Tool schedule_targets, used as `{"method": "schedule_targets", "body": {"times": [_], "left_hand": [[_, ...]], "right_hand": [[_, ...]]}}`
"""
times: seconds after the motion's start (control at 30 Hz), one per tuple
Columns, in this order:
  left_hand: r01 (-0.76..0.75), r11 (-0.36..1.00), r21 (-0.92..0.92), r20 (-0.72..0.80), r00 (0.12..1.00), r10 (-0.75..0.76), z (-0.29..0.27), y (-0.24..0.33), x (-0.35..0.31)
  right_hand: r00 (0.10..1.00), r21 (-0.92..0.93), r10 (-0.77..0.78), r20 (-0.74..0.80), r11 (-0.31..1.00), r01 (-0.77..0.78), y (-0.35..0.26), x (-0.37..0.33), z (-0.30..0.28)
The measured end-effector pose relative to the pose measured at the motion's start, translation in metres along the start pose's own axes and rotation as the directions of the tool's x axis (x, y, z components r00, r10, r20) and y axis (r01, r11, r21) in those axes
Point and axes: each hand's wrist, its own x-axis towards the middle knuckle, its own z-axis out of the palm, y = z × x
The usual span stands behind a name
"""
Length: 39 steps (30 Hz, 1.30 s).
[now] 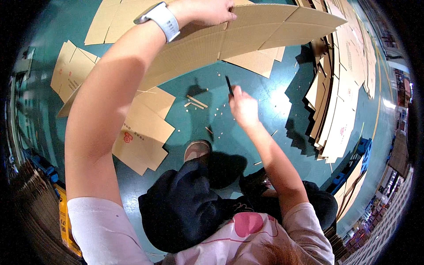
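Observation:
My left hand, with a pale watch on the wrist, grips the top edge of a long creased cardboard sheet. The sheet stands on edge and slants across the floor in front of me, from low left to upper right. My right hand is closed around a thin black knife, its tip pointing up and away. The knife is apart from the cardboard, a little nearer to me than the sheet's lower edge.
Cut cardboard flats lie at left, with another piece behind the sheet. A tall stack of flats stands at right. Cardboard scraps litter the green floor around my shoe. Blue pallets sit at lower right.

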Motion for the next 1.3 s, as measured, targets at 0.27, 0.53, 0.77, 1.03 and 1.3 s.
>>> {"method": "schedule_targets", "body": {"times": [0.27,0.53,0.77,1.03,1.3], "left_hand": [[0.078,0.991,-0.105,0.241,0.969,-0.051,-0.008,0.005,0.001],[0.109,0.957,-0.27,0.233,0.971,-0.045,0.005,-0.014,0.011],[-0.022,0.998,-0.065,0.221,0.975,0.035,0.005,-0.024,0.015],[0.086,0.993,-0.081,0.213,0.975,-0.067,0.004,0.012,0.001],[0.027,0.993,-0.111,0.213,0.977,-0.003,0.017,0.006,0.006]], "right_hand": [[0.988,0.561,0.113,-0.107,0.827,-0.033,-0.012,0.085,-0.029],[0.954,0.815,0.27,0.135,0.517,-0.261,-0.031,0.136,-0.057],[0.937,0.885,0.285,0.203,0.356,-0.3,-0.042,0.133,-0.057],[0.868,0.917,0.297,0.399,-0.112,-0.383,-0.045,0.13,-0.071],[0.809,0.855,0.339,0.481,0.022,-0.518,-0.047,0.139,-0.088]]}}
